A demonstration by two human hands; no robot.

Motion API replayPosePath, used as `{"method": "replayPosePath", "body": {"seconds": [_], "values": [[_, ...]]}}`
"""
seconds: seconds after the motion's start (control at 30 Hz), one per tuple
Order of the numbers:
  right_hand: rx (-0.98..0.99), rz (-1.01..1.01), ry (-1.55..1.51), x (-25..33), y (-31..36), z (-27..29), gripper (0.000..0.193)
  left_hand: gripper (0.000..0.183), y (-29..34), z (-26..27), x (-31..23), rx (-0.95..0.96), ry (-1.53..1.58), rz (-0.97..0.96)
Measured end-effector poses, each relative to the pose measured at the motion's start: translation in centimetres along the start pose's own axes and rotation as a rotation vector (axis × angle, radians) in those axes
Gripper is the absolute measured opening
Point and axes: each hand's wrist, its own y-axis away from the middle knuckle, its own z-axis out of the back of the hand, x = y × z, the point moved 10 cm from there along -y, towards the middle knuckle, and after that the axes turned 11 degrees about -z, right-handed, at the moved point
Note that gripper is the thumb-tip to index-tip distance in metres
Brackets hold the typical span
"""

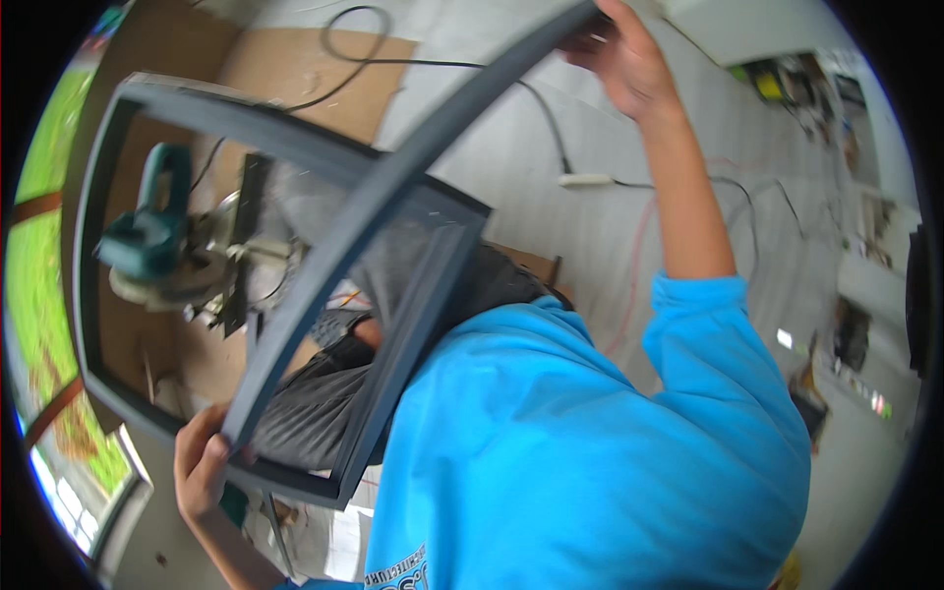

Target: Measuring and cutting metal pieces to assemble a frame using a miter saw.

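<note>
A long dark grey profile bar (369, 211) slants across the view between my two hands, looking bowed in this wide picture. My right hand (629, 74) is closed around its upper end, raised at the top. Its lower end is in my left hand (202, 462), thumb and fingers closed on it, right beside the lower edge of a dark grey rectangular frame (90, 295). That frame stands tilted in front of my body and legs, with the bar crossing over it. Whether my left fingers also touch the frame, I cannot tell.
Through the frame shows a green power saw (147, 236) on its stand. Brown cardboard (305, 74) lies on the pale floor, crossed by a looping black cable (423, 62) that runs to a white power strip (585, 181). More tools (787, 88) sit at the far right.
</note>
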Motion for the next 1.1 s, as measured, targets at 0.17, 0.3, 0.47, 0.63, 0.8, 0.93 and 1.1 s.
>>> {"method": "replayPosePath", "body": {"seconds": [0.17,0.3,0.47,0.63,0.8,0.93,1.1], "values": [[-0.14,0.015,-0.123,-1.1,-0.4,5.1,0.02,0.051,-2.9,-1.4,0.9,-0.057,0.269,-0.054],[-0.049,0.05,-0.102,-0.6,-0.6,1.9,0.031,0.046,-2.2,0.2,1.8,-0.308,0.351,-0.121],[0.308,-0.067,0.216,-2.1,1.7,-2.8,0.041,0.04,-0.5,8.2,0.5,-0.723,0.565,-0.516],[0.695,-0.354,0.373,-6.0,9.9,-14.7,0.045,0.029,-2.3,12.4,-6.8,-0.931,0.775,-0.919],[0.653,-0.063,0.762,-7.9,15.4,-21.3,0.043,0.037,-14.3,0.6,-6.4,-0.846,0.766,-0.725],[0.429,0.231,0.982,-8.0,15.5,-20.4,0.041,0.012,-20.5,-1.0,-3.9,-0.848,0.757,-0.721],[0.286,0.481,1.182,-6.7,15.8,-21.0,0.053,0.01,-24.8,-1.2,-2.1,-0.848,0.737,-0.56]]}}
